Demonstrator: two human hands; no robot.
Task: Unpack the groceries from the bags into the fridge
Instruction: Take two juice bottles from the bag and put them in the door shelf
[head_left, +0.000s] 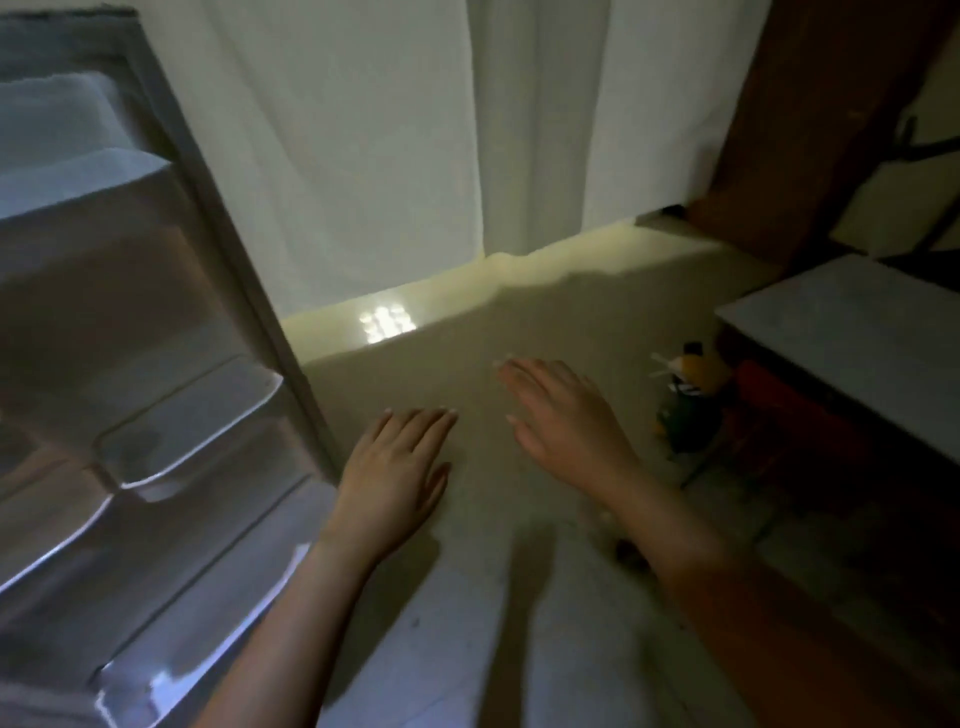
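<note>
The open fridge door (156, 364) fills the left side, its inner shelves shiny and bare as far as I can see. My left hand (395, 467) hovers flat over the pale floor just right of the door's edge, fingers together and holding nothing. My right hand (566, 421) is stretched out a little further right and ahead, palm down, fingers apart, also holding nothing. No grocery bag is in sight. The frame is blurred.
A white curtain (415, 145) hangs ahead down to the floor. A low grey-topped table (857, 332) stands at the right, with small colourful items (685, 400) on the floor beside it. A dark wooden post (810, 130) rises at the upper right.
</note>
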